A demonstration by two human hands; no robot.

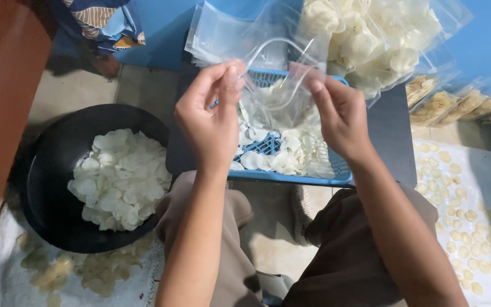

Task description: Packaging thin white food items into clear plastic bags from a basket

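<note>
Above blue basket (291,177), left hand (211,122) and right hand (339,113) pinch clear bag's (277,94) mouth edges apart; black bowl (58,170) sits well left.

Both bare forearms are reaching forward from the bent knees and rising toward the blue basket (291,177). The left hand (210,122) is hovering over the basket's near left corner, back of the hand facing the camera, thumb and forefinger pinching together at the top — the other fingers curling in behind. The right hand (339,116) is hanging above the basket's middle, wrist bent, its fingertips pinching too — facing the left hand's.
</note>
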